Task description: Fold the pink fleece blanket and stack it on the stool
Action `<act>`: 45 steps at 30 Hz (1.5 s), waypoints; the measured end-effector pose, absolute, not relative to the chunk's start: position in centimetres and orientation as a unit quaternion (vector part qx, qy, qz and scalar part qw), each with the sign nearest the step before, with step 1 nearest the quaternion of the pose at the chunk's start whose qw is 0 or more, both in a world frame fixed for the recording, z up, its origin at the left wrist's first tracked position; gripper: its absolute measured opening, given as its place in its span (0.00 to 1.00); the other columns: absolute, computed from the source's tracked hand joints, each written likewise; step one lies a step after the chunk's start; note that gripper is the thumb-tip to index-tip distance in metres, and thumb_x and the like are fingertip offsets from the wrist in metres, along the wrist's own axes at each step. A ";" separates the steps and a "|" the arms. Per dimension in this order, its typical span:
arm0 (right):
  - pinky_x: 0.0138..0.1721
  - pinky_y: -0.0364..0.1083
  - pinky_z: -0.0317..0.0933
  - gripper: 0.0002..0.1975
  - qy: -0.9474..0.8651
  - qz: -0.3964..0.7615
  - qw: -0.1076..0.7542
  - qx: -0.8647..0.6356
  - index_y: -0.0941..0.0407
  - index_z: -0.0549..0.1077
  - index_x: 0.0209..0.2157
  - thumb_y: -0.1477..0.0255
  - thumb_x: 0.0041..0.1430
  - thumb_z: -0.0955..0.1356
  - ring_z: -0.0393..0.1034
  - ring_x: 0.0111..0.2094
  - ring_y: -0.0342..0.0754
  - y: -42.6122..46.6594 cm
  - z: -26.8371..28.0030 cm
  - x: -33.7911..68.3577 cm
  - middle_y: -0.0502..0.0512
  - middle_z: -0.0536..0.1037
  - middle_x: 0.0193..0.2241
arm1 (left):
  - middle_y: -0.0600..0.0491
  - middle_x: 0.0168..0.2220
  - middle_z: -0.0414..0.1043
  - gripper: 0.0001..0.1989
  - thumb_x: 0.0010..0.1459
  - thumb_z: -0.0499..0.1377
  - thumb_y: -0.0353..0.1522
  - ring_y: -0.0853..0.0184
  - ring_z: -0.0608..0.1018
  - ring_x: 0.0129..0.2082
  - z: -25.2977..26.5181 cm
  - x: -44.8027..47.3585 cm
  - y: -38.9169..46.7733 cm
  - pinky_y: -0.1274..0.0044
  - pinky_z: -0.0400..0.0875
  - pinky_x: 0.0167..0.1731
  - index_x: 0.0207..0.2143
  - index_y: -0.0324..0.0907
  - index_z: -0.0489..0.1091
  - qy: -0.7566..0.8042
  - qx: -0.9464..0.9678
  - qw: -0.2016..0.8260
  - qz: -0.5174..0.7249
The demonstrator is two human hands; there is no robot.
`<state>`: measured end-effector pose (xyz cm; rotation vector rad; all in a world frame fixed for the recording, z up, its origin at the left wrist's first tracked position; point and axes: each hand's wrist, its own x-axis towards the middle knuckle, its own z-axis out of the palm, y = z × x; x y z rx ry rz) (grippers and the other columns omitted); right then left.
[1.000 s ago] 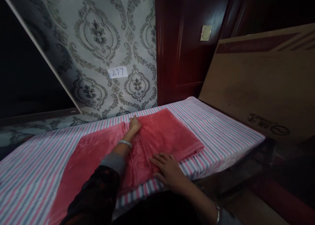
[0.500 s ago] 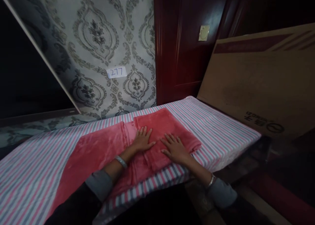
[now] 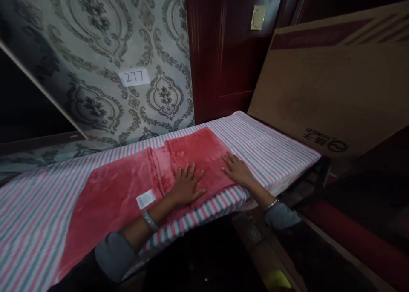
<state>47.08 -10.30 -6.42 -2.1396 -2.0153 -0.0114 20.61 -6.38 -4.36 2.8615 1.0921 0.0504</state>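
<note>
And here you are, leaning over the striped, cloth-covered surface, with the red blanket lying across its middle and spreading off toward the near left. Your left hand is resting palm down on the blanket by its near edge, just right of the creases that are running from near to far; its grip is standing wide, fingers splayed and pinching nothing. Over on the right, your right hand is lying flat at the blanket's right edge, its grip wide too, fingertips touching the red pile and pointing toward the far left. A white label is showing on the blanket, just left of your left hand and near your bracelet. Beyond the far edge, the patterned wallpaper is carrying a paper slip reading 277, with a dark red panel standing to its right. At the far right, a big cardboard piece is leaning beside the surface, and down in the near right something yellow is peeking out, too blurred to name.
</note>
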 end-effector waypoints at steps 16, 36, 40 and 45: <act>0.63 0.62 0.45 0.29 -0.773 -0.011 0.132 -0.620 0.51 0.56 0.67 0.57 0.68 0.56 0.42 0.69 0.58 -11.1 -2.3 38.4 0.60 0.51 0.68 | 0.41 0.67 0.55 0.28 0.65 0.51 0.41 0.55 0.56 0.67 1.0 13.1 -7.8 0.56 0.45 0.65 0.65 0.42 0.56 0.417 0.900 0.109 0.069; 0.66 0.64 0.34 0.36 -0.817 0.117 0.096 -0.556 0.50 0.50 0.69 0.52 0.64 0.60 0.36 0.70 0.57 -10.2 -4.1 29.7 0.57 0.43 0.70 | 0.44 0.71 0.40 0.34 0.63 0.49 0.46 0.49 0.45 0.70 0.2 15.5 6.2 0.49 0.42 0.63 0.68 0.45 0.48 0.484 0.871 0.065 0.058; 0.66 0.64 0.35 0.36 -0.822 0.123 0.095 -0.547 0.48 0.48 0.69 0.50 0.64 0.60 0.35 0.70 0.56 -10.3 -5.3 30.0 0.54 0.41 0.70 | 0.42 0.71 0.39 0.35 0.65 0.44 0.49 0.48 0.44 0.70 -2.7 16.4 7.9 0.47 0.41 0.62 0.68 0.42 0.48 0.493 0.866 0.074 0.039; 0.66 0.64 0.35 0.36 -0.825 0.115 0.099 -0.544 0.49 0.48 0.69 0.51 0.64 0.60 0.34 0.70 0.56 -10.2 -5.3 30.3 0.55 0.41 0.70 | 0.42 0.71 0.39 0.35 0.65 0.43 0.50 0.49 0.43 0.70 -4.3 16.1 7.9 0.48 0.40 0.63 0.69 0.42 0.47 0.502 0.860 0.077 0.047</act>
